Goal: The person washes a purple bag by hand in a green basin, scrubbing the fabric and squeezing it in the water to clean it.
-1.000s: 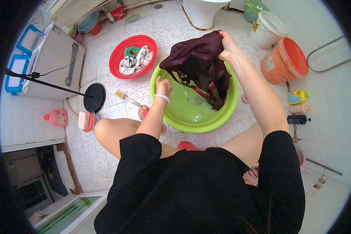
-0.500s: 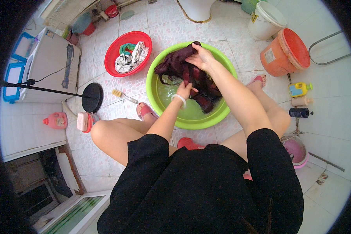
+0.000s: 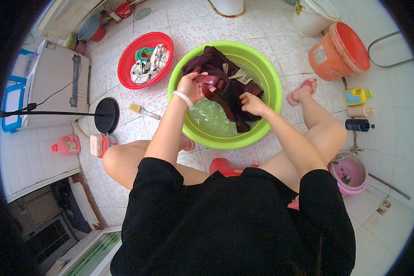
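Observation:
A wet, dark maroon cloth item with straps [image 3: 210, 60] lies bunched in a lime-green basin [image 3: 175, 106] of water. One strap is broad and shiny with a buckle-like piece; a pale label shows near the item's right side. My left hand [image 3: 191, 87], a white band on its wrist, grips that strap [image 3: 211, 81] at the basin's left side. At the right, my right hand [image 3: 253, 104] has its fingers curled and pressed together at the dark cloth's edge. What lies between those fingers is too small to make out.
A red basin [image 3: 122, 69] with white and green cloths stands at the far left. A brush [image 3: 144, 111] and a black round stand base [image 3: 106, 115] lie nearer. Orange [image 3: 324, 55] and white [image 3: 310, 20] buckets and several bottles line the right wall. My knees flank the green basin.
My left hand has moved left and farther away with the strap. My right hand has come down from the cloth's far edge to its right side. The pale label has come into view.

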{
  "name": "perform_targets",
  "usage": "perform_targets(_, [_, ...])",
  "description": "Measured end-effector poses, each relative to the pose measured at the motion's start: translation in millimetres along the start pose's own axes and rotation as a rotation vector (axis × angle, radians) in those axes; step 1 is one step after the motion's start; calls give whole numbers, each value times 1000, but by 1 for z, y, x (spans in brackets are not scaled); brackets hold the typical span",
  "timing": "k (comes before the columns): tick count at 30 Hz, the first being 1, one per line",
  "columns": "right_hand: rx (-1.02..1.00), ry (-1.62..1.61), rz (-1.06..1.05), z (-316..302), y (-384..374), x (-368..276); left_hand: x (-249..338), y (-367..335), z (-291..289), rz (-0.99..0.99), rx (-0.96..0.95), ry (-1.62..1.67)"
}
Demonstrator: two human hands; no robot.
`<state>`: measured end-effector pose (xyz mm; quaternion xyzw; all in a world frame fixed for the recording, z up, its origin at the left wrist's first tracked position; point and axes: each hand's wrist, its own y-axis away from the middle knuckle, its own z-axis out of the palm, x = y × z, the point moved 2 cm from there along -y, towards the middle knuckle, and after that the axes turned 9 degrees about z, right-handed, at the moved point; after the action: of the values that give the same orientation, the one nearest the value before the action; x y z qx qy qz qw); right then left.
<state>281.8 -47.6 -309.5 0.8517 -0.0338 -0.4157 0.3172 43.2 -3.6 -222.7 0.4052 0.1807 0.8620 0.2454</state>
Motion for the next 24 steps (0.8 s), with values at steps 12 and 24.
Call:
perform_targets(12, [483,99,-245,22,3,-9,1,12,9,122,-239,538])
perform_targets(24, [-120,-639,0,-40,56,-63,-59,-6,-88,8,222,-784])
